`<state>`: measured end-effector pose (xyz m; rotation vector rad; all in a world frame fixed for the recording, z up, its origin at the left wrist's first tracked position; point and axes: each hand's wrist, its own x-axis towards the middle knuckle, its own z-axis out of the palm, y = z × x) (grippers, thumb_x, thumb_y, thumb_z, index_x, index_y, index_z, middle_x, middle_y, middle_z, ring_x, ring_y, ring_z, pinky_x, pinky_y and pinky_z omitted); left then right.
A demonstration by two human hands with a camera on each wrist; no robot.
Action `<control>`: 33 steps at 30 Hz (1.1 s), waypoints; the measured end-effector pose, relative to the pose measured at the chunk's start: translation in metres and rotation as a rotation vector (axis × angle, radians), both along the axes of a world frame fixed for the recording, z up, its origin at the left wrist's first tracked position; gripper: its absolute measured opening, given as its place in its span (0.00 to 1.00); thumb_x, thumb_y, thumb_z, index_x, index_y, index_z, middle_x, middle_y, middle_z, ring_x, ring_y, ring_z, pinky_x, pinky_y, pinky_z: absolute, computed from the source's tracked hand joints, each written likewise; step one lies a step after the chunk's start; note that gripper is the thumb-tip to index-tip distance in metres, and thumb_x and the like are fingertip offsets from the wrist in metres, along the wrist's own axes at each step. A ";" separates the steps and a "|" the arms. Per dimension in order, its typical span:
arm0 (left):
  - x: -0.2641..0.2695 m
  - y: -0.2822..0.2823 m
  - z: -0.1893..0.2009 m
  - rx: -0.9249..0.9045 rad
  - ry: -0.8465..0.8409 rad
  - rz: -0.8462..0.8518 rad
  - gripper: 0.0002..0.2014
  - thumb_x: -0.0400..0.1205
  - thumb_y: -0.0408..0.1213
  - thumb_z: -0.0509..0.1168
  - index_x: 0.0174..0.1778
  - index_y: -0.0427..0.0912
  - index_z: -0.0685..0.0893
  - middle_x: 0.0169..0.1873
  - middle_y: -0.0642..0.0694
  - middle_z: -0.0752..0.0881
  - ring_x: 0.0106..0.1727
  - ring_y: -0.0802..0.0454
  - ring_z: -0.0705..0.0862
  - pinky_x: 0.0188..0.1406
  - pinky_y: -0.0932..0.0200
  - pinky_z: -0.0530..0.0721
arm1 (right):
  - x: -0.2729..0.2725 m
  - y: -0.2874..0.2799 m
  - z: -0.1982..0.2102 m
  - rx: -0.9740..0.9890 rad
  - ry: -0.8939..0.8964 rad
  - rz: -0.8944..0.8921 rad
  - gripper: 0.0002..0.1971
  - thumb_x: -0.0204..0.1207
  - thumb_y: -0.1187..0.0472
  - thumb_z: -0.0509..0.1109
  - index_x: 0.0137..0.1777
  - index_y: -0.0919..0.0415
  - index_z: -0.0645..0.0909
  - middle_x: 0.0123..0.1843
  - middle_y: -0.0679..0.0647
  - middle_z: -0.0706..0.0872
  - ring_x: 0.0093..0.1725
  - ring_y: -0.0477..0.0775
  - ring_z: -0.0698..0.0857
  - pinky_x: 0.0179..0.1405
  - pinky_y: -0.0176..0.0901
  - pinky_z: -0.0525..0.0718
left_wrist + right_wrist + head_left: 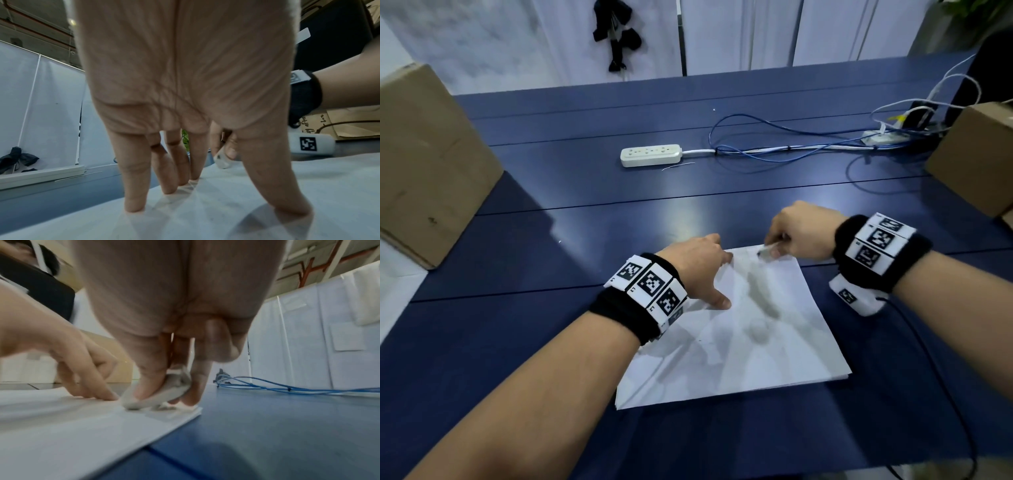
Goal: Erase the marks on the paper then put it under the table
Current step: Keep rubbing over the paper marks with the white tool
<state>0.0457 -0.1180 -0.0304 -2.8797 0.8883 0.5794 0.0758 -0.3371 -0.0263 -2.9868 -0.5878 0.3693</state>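
Observation:
A white sheet of paper (739, 349) lies flat on the dark blue table (585, 192), close to the near edge. My left hand (709, 274) presses its straight, spread fingers on the paper's far left part (205, 211). My right hand (787, 240) pinches a small whitish eraser (768, 249) between thumb and fingers and holds its tip on the paper's far right corner (174, 413). In the right wrist view the eraser (160, 397) touches the sheet right beside the left hand's fingertips (109, 396). I cannot make out any marks on the paper.
A white power strip (650, 155) lies mid-table, with blue and white cables (791, 144) running right. Cardboard boxes stand at the left (424, 161) and right (976, 157) edges. A white tagged block (856, 296) hangs under my right wrist.

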 end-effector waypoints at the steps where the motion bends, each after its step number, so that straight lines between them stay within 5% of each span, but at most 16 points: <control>1: 0.000 0.000 0.000 -0.002 -0.001 0.000 0.36 0.72 0.61 0.74 0.73 0.50 0.76 0.59 0.47 0.73 0.55 0.46 0.78 0.40 0.55 0.75 | 0.003 0.001 0.001 0.006 -0.032 -0.019 0.14 0.72 0.39 0.72 0.49 0.45 0.90 0.45 0.45 0.91 0.46 0.51 0.84 0.46 0.47 0.86; 8: 0.000 0.000 -0.001 -0.004 -0.005 0.009 0.34 0.72 0.60 0.74 0.72 0.50 0.77 0.59 0.47 0.73 0.56 0.46 0.78 0.41 0.55 0.74 | -0.016 -0.005 0.003 -0.096 0.126 0.154 0.10 0.73 0.47 0.75 0.51 0.46 0.91 0.45 0.42 0.89 0.47 0.47 0.82 0.50 0.47 0.84; 13: 0.000 -0.001 0.000 0.021 -0.007 -0.009 0.38 0.73 0.62 0.73 0.76 0.48 0.74 0.59 0.46 0.72 0.57 0.45 0.78 0.48 0.51 0.82 | 0.003 -0.005 0.000 -0.025 -0.063 -0.013 0.16 0.73 0.36 0.70 0.49 0.45 0.90 0.44 0.46 0.91 0.47 0.54 0.85 0.45 0.48 0.86; 19: -0.001 -0.001 0.001 0.027 -0.008 0.006 0.36 0.72 0.61 0.74 0.74 0.49 0.75 0.59 0.47 0.73 0.56 0.45 0.78 0.52 0.47 0.84 | -0.019 -0.010 0.001 -0.087 0.104 0.138 0.11 0.73 0.43 0.73 0.48 0.46 0.90 0.43 0.42 0.90 0.46 0.47 0.83 0.47 0.49 0.86; 25: -0.002 -0.002 0.003 0.028 0.008 0.018 0.37 0.72 0.61 0.74 0.73 0.47 0.76 0.59 0.46 0.72 0.57 0.45 0.78 0.54 0.45 0.83 | 0.008 -0.009 0.003 -0.038 -0.069 -0.024 0.16 0.72 0.35 0.70 0.50 0.43 0.90 0.45 0.47 0.91 0.50 0.56 0.86 0.41 0.44 0.82; 29: -0.002 -0.001 0.001 0.018 0.007 0.029 0.38 0.72 0.61 0.74 0.75 0.48 0.74 0.59 0.47 0.73 0.59 0.45 0.77 0.53 0.47 0.83 | -0.018 -0.014 0.003 -0.063 0.038 0.159 0.12 0.75 0.45 0.73 0.54 0.47 0.90 0.50 0.42 0.91 0.54 0.52 0.87 0.53 0.44 0.83; 33: -0.002 -0.002 0.001 0.024 0.011 0.029 0.37 0.73 0.60 0.74 0.75 0.47 0.74 0.60 0.46 0.73 0.59 0.44 0.77 0.51 0.49 0.82 | -0.021 -0.011 0.003 -0.029 0.092 0.120 0.10 0.72 0.45 0.75 0.51 0.44 0.90 0.43 0.40 0.89 0.49 0.51 0.86 0.48 0.46 0.85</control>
